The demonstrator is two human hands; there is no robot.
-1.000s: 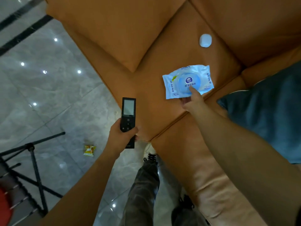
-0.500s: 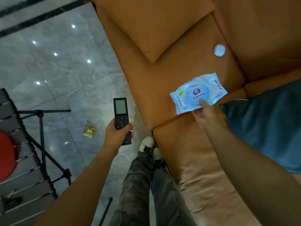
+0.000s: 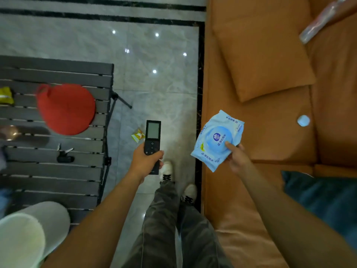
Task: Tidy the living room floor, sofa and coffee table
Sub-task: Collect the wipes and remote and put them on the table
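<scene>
Lifted off the sofa seat since a second ago, the wipes pack hangs pinched in my right hand at its left edge, my left hand grips the remote over the floor, both likely bound for the coffee table at left, and I cannot tell what the near-left white bin holds.

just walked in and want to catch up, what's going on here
A person is tidying up, standing between the slatted table and the orange sofa. The left hand grips a black remote over the floor. The right hand pinches a blue pack of wet wipes at the sofa's front edge. A small white object lies on the sofa seat, a yellow snack wrapper lies on the floor, and a red cap and keys sit on the table.
</scene>
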